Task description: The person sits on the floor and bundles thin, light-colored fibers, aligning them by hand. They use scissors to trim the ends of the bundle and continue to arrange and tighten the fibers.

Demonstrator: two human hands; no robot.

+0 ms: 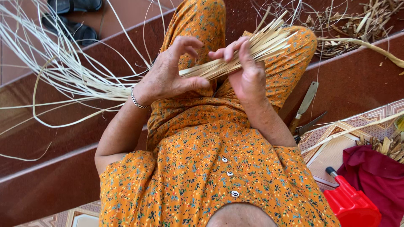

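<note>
A bundle of pale split-cane strips (235,59) lies across the person's lap, held between both hands. Its long axis runs from lower left to upper right: the gathered end sits against the left hand (168,75), and the free ends fan out past the right hand (246,71) above the right knee.

The left hand pinches the gathered end between thumb and palm side, its other fingers curled and lifted clear above the strips. The right hand wraps the bundle further along, thumb on top and fingers folded round it, so it is the hand nearer the fanned tips. The two hands are close, with only a short stretch of strips bare between them.

To the left, long loose cane strands (63,75) trail from the left wrist out over the red-brown steps (50,138), so that side is crowded. To the right there is more open room along the step edge, though a knife (304,105) and scissors (309,126) lie just beside the right forearm. Further right sit a red plastic container (351,204) and a dark red cloth (374,172), well apart from the hands.
</note>
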